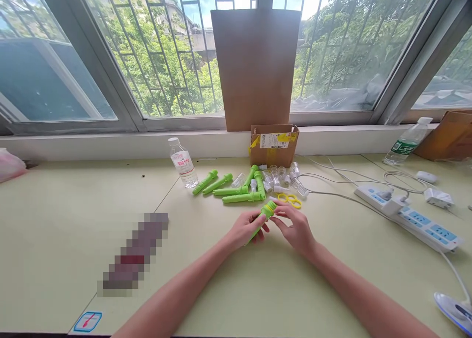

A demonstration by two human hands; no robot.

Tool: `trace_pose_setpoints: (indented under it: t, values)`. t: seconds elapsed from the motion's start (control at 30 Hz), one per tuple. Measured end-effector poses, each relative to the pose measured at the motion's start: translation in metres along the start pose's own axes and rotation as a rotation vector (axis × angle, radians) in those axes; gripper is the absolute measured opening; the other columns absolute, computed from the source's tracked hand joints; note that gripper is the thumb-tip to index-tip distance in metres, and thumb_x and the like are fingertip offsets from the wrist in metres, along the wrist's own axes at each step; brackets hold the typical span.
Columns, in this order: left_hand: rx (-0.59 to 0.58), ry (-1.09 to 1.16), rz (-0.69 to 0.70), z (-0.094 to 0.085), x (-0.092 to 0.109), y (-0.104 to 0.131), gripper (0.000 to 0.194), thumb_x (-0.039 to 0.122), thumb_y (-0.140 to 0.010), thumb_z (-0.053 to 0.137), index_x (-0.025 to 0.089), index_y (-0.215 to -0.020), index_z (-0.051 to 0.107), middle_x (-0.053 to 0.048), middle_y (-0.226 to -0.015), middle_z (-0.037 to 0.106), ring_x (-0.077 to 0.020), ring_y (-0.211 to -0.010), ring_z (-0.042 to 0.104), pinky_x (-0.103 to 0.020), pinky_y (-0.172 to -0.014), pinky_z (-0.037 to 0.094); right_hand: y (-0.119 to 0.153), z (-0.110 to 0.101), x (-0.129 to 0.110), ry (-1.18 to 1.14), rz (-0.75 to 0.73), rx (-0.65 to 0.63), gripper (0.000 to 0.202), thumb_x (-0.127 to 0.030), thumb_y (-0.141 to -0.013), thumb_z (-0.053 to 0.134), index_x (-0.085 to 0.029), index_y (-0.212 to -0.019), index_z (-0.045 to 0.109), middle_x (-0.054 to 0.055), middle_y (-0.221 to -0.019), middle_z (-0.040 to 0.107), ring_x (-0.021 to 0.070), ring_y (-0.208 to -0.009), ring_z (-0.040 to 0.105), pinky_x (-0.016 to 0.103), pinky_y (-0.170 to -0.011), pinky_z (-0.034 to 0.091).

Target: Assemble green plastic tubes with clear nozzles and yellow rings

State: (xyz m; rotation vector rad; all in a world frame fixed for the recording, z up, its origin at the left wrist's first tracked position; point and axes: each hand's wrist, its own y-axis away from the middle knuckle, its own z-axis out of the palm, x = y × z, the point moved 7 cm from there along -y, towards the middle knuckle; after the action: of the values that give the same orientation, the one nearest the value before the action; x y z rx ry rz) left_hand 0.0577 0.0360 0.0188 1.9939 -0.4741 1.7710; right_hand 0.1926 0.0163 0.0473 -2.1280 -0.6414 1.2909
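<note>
My left hand point(245, 227) is wrapped round a green plastic tube point(269, 209), which tilts with its threaded end up and away from me. A yellow ring sits around the tube just below the thread. The fingers of my right hand point(298, 228) are closed at that threaded end, touching it from the right. Just beyond my hands lie loose yellow rings point(294, 201). Several more green tubes point(241, 198) are scattered behind them, among clear plastic caps point(282, 174) and small white pieces point(253, 184).
Behind the parts stands a small cardboard box point(273, 156), with a tall cardboard sheet point(258, 72) against the window. Water bottles stand at left point(183, 163) and right point(407, 141). A power strip point(409, 217) with cables lies right; a blurred dark object point(134, 254) lies left.
</note>
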Motion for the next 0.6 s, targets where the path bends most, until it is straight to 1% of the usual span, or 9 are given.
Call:
trace_pose_setpoints:
  t: [0.13, 0.2, 0.27, 0.33, 0.4, 0.5, 0.6]
  values:
    - [-0.036, -0.005, 0.023, 0.0012, 0.0039, 0.0003, 0.045, 0.059, -0.082, 0.046, 0.015, -0.082, 0.055, 0.004, -0.055, 0.049, -0.0065, -0.037, 0.043, -0.019, -0.035, 0.033, -0.0007, 0.0016, 0.0005, -0.032, 0.003, -0.025, 0.013, -0.025, -0.081, 0.062, -0.023, -0.094, 0.059, 0.008, -0.116, 0.062, 0.0230, -0.103, 0.062, 0.040, -0.077, 0.060]
    - [-0.037, -0.025, 0.016, 0.0006, 0.0045, 0.0015, 0.044, 0.058, -0.083, 0.045, 0.016, -0.084, 0.053, 0.007, -0.050, 0.043, -0.0054, -0.034, 0.038, -0.018, -0.033, 0.029, -0.0005, 0.0027, 0.0002, -0.036, -0.003, -0.038, 0.015, -0.025, -0.081, 0.062, -0.023, -0.095, 0.058, 0.009, -0.118, 0.061, 0.0224, -0.100, 0.063, 0.040, -0.077, 0.060]
    - [-0.017, -0.060, -0.007, -0.0013, 0.0033, 0.0031, 0.041, 0.057, -0.080, 0.052, 0.017, -0.090, 0.051, 0.009, -0.048, 0.042, -0.0056, -0.033, 0.037, -0.017, -0.032, 0.028, -0.0001, 0.0037, 0.0001, -0.033, -0.006, -0.047, 0.014, -0.024, -0.082, 0.060, -0.022, -0.095, 0.058, 0.009, -0.120, 0.059, 0.0223, -0.101, 0.063, 0.040, -0.078, 0.060]
    - [0.015, -0.078, -0.019, -0.0038, 0.0015, 0.0041, 0.041, 0.053, -0.075, 0.061, 0.019, -0.093, 0.047, 0.010, -0.048, 0.045, -0.0057, -0.033, 0.038, -0.017, -0.032, 0.028, 0.0004, 0.0044, 0.0001, -0.031, -0.009, -0.053, 0.012, -0.021, -0.083, 0.058, -0.023, -0.094, 0.057, 0.009, -0.121, 0.059, 0.0228, -0.105, 0.061, 0.040, -0.080, 0.059]
    - [0.029, -0.058, -0.020, -0.0049, -0.0008, 0.0040, 0.041, 0.050, -0.072, 0.065, 0.020, -0.091, 0.045, 0.008, -0.053, 0.052, -0.0056, -0.032, 0.040, -0.016, -0.032, 0.028, 0.0008, 0.0048, 0.0001, -0.033, -0.012, -0.055, 0.011, -0.019, -0.083, 0.057, -0.023, -0.094, 0.057, 0.009, -0.120, 0.059, 0.0233, -0.109, 0.059, 0.040, -0.082, 0.059]
    - [0.032, -0.015, -0.011, -0.0056, -0.0031, 0.0023, 0.037, 0.049, -0.073, 0.064, 0.019, -0.086, 0.045, 0.002, -0.063, 0.061, -0.0077, -0.036, 0.048, -0.018, -0.033, 0.033, 0.0011, 0.0049, 0.0003, -0.038, -0.011, -0.059, 0.012, -0.017, -0.083, 0.056, -0.023, -0.093, 0.058, 0.008, -0.119, 0.059, 0.0229, -0.109, 0.059, 0.039, -0.082, 0.059]
    - [0.033, -0.015, 0.001, -0.0060, -0.0015, 0.0012, 0.035, 0.049, -0.075, 0.062, 0.017, -0.085, 0.052, -0.003, -0.070, 0.064, -0.0105, -0.043, 0.056, -0.019, -0.037, 0.039, 0.0012, 0.0042, 0.0003, -0.045, -0.006, -0.061, 0.012, -0.016, -0.083, 0.056, -0.022, -0.094, 0.058, 0.008, -0.119, 0.059, 0.0223, -0.109, 0.058, 0.038, -0.082, 0.059]
